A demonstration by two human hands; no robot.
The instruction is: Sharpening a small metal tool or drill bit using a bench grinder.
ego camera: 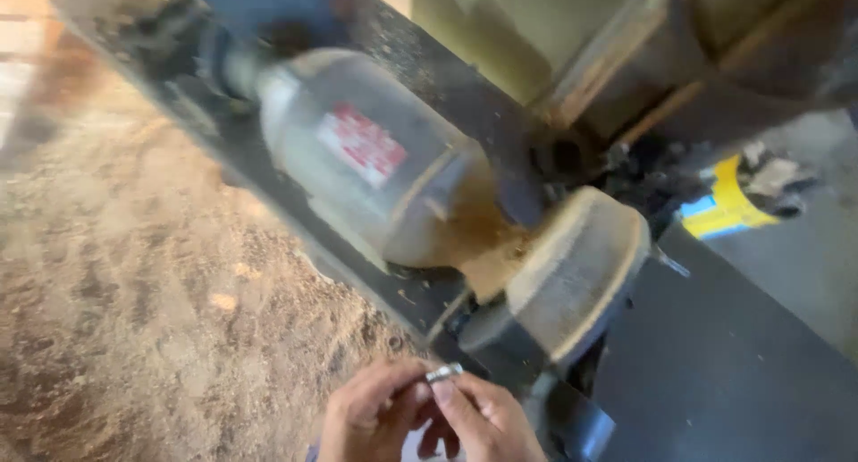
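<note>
Both hands meet at the bottom edge: the left hand [371, 413] and right hand [487, 417] pinch a small metal ring [444, 372] between their fingertips, fingers curled narrow around it. Just above stands a dusty grinder wheel [572, 274] on a grey motor [366, 158] bearing a red label, fixed to a dark frame [715, 373]. Sawdust [134, 292] covers the floor to the left. Wrists come up from below, palms turned toward each other.
</note>
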